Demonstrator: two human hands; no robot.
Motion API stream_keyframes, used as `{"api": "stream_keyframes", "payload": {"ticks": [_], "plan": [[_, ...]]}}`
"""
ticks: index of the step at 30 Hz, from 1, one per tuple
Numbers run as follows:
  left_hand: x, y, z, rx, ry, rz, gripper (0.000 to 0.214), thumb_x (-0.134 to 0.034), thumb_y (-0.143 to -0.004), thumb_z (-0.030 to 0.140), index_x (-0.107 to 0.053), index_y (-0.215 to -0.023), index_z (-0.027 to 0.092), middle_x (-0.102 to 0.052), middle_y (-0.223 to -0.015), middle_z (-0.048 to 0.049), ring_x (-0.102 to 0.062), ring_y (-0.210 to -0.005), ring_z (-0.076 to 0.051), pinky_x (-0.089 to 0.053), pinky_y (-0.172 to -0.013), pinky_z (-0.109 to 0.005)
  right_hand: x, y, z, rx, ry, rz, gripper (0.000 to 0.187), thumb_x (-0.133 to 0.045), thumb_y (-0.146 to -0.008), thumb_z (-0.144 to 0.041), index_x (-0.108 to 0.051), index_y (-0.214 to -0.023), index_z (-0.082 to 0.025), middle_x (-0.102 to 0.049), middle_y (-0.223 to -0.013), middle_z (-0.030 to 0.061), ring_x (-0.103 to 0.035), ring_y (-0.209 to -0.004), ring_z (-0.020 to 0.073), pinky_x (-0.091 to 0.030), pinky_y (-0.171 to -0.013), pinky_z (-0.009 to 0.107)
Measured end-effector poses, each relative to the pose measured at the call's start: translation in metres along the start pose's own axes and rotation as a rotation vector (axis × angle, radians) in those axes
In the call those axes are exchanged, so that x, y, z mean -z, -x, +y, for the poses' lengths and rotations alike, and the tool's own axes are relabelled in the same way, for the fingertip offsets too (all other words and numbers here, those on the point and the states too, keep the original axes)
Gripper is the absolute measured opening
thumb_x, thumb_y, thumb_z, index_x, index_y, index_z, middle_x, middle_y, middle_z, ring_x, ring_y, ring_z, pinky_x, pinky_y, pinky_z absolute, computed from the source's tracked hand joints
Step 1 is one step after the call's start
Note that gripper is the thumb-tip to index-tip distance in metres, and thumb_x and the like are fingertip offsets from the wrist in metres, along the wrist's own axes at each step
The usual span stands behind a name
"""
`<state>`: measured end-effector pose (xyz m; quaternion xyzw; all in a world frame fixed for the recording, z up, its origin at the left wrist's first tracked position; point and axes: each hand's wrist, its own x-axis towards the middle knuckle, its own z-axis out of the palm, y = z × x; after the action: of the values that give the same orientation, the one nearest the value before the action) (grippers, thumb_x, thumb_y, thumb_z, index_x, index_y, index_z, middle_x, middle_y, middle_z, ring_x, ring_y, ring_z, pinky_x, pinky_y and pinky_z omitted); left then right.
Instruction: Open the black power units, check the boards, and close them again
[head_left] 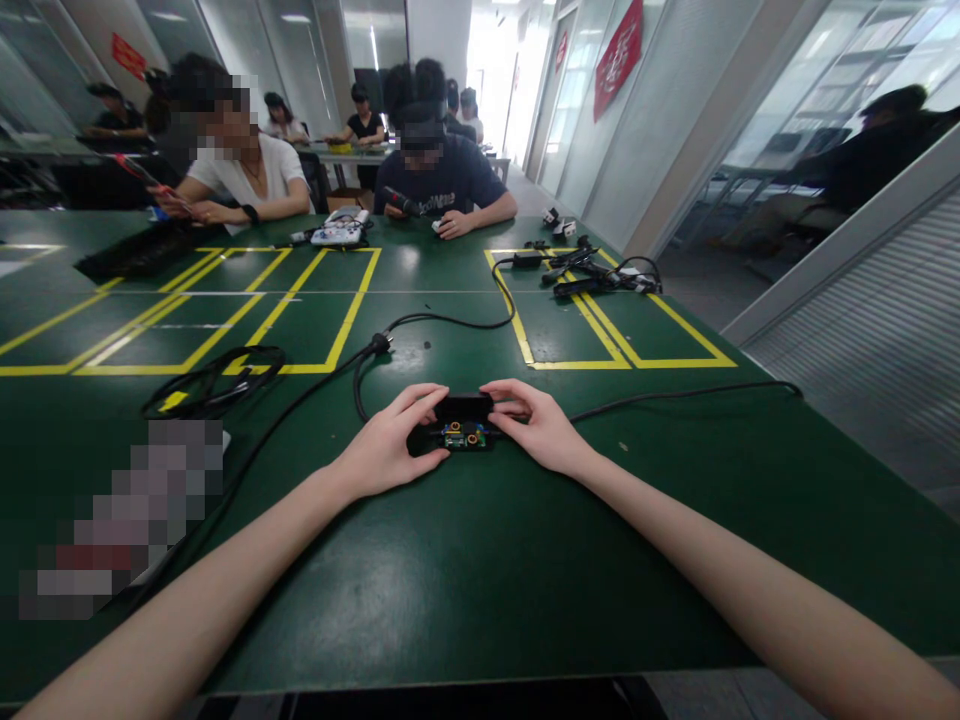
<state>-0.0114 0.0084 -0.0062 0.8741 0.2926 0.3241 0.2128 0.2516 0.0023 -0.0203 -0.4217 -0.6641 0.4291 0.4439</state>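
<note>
Both ends of the opened black case (463, 408) are in your grip, left hand (390, 442) on one, right hand (538, 425) on the other, circuit board (464, 436) showing, well in from the near edge of the worktop (420, 585).

Bare forearms (232, 570) cross the worktop's (420, 600) near edge; left hand (382, 445) and right hand (541, 428) face each other, fingers (420, 394) bent, thumbs (430, 462) on the near side.
</note>
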Motion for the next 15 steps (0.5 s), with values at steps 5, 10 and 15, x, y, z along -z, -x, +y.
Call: {"api": "stream_keyframes", "payload": {"ticks": [5,10,15], "plan": [[0.0007,-0.0008,0.0015,0.005,0.008,0.010,0.061,-0.073,-0.086,0.022,-0.053,-0.144,0.025,-0.057,-0.139,-0.0115,-0.069,-0.097,-0.018,-0.063,-0.094,-0.038,0.0019,0.0025,-0.0039,-0.002,-0.006,-0.017,0.036,-0.070,-0.085,-0.026,-0.068,-0.122,-0.022,-0.073,-0.113,0.0067,-0.075,-0.096,0.0202,-0.062,-0.095,0.039],[0.0027,-0.0024,0.0028,0.025,0.001,-0.011,0.056,-0.074,-0.084,0.022,-0.055,-0.137,0.024,-0.064,-0.127,-0.0080,-0.070,-0.096,-0.019,-0.063,-0.091,-0.037,0.0046,0.0032,-0.0074,0.008,-0.018,-0.039,0.035,-0.067,-0.091,-0.036,-0.067,-0.123,-0.023,-0.074,-0.111,0.0075,-0.073,-0.101,0.0212,-0.061,-0.092,0.037],[0.0030,-0.0021,0.0013,0.030,-0.009,-0.017,0.058,-0.075,-0.084,0.023,-0.054,-0.138,0.024,-0.065,-0.125,-0.0072,-0.070,-0.095,-0.019,-0.063,-0.089,-0.035,0.0048,0.0024,-0.0088,0.038,-0.029,-0.042,0.034,-0.062,-0.097,-0.046,-0.067,-0.122,-0.023,-0.076,-0.108,0.0073,-0.073,-0.102,0.0215,-0.059,-0.094,0.038]]}}
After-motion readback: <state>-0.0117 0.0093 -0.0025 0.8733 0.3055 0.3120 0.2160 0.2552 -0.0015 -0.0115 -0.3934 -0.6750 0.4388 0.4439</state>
